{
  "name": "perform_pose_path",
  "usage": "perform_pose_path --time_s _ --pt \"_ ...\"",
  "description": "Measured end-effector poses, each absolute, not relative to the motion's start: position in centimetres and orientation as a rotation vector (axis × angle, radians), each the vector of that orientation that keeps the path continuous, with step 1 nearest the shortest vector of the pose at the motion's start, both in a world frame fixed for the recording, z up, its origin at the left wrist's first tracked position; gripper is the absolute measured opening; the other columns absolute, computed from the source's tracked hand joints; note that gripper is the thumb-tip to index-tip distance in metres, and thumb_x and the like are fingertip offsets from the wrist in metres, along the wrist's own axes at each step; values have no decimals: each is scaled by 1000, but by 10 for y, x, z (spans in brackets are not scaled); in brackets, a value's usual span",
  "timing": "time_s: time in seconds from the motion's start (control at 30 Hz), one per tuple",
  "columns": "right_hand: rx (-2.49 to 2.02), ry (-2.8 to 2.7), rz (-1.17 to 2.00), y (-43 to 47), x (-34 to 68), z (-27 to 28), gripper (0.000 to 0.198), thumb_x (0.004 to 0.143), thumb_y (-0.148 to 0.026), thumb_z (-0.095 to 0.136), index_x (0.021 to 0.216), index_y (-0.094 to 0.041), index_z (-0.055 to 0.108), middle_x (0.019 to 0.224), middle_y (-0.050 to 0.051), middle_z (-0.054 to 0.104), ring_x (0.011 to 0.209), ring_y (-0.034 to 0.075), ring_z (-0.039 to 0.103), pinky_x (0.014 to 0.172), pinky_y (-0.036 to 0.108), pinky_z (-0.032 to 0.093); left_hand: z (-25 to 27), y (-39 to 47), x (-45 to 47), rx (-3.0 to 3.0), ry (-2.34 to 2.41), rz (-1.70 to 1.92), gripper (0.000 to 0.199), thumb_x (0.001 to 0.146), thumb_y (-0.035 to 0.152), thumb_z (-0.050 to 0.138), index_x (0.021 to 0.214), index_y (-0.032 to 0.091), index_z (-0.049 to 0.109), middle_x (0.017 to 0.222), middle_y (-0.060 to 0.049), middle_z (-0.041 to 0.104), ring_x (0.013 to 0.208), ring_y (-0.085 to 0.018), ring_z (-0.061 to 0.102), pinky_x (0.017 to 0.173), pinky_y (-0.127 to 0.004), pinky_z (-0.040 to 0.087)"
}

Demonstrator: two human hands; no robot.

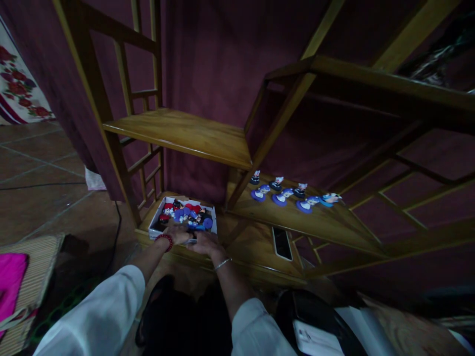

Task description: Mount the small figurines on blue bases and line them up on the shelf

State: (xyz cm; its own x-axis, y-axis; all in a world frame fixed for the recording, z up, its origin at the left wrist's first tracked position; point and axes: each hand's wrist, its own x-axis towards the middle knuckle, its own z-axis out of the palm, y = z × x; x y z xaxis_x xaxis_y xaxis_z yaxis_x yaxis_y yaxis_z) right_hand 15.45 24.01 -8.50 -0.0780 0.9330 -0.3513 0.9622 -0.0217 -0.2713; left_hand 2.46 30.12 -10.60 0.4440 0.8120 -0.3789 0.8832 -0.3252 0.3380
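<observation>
A shallow white cardboard box (pixel 151 228) stands on the low wooden shelf, filled with small red, blue, purple and black figurines (pixel 181 213). My left hand (pixel 177 233), with a red bead bracelet at the wrist, reaches over the box's near side. Beside it, my right hand (pixel 204 243), wearing a thin silver bracelet, comes to the same near edge. The fingertips of both hands meet there, bent together. Whatever lies between them is too dark and small to make out.
Two rows of small figurines on round bases (pixel 282 197) stand on the raised shelf (pixel 326 225) to the right. A phone (pixel 282 243) lies below them. An upper wooden shelf (pixel 181 132) overhangs the box. A black stool-like object (pixel 311 316) holding a white item is near my right side.
</observation>
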Motion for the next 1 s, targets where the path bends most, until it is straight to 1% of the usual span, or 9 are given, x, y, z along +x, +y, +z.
perform_pose_path --time_s 0.1,0.2,0.27,0.37,0.47,0.6,0.7,0.83,1.0 --pt "2084 2221 -722 240 156 -88 55 64 -55 54 114 -32 53 113 1 59 104 25 52 87 37 39 -106 304 26 2161 1468 -213 47 69 46 42 105 20 55 117 -12 55 107 -29 49 83 -37 39" --pt "2082 2283 -771 242 159 -91 63 63 -54 57 122 -35 45 132 -4 42 117 25 40 95 36 32 -106 304 28 2129 1531 -222 48 69 43 41 108 18 53 114 -14 57 106 -29 50 82 -37 39" --pt "2082 2279 -822 244 160 -93 64 63 -55 56 123 -36 43 137 -6 34 120 25 37 97 36 30 -107 304 29 2097 1591 -216 48 70 41 41 110 17 50 111 -15 58 104 -29 52 81 -38 39" --pt "2088 2282 -928 248 163 -94 53 68 -54 52 117 -35 50 132 -6 41 116 23 41 96 34 32 -107 304 31 2057 1650 -205 50 70 39 42 114 18 47 108 -15 59 100 -30 54 79 -39 40" --pt "2162 2272 -1058 253 167 -95 40 73 -45 50 110 -31 56 122 -4 51 109 19 47 91 30 37 -107 304 32 2043 1674 -176 50 71 40 42 116 18 47 109 -16 59 100 -31 54 79 -40 40" --pt "2327 2187 -1296 261 169 -103 38 80 -37 40 115 -27 51 117 -4 55 105 14 51 87 24 39 -105 302 35 2015 1733 -144 49 73 38 39 115 14 47 108 -18 58 100 -32 54 80 -40 40" --pt "2405 2056 -1115 268 166 -111 41 80 -33 39 119 -23 48 119 1 54 109 17 50 89 26 38 -104 300 36 1999 1795 -114 52 73 36 39 119 12 43 107 -18 58 98 -32 55 79 -40 41" --pt "2343 1919 -949 275 162 -117 49 75 -22 42 124 -20 44 123 7 51 112 21 48 88 27 38 -102 299 35 2019 1732 -137 54 73 33 41 124 18 38 109 -15 58 99 -30 55 81 -40 40" --pt "2265 1919 -960 276 162 -115 55 75 -26 45 129 -27 37 120 2 54 105 20 53 81 26 43 -102 300 34 2046 1715 -148 53 73 38 42 122 16 43 108 -16 59 100 -31 55 81 -40 40"
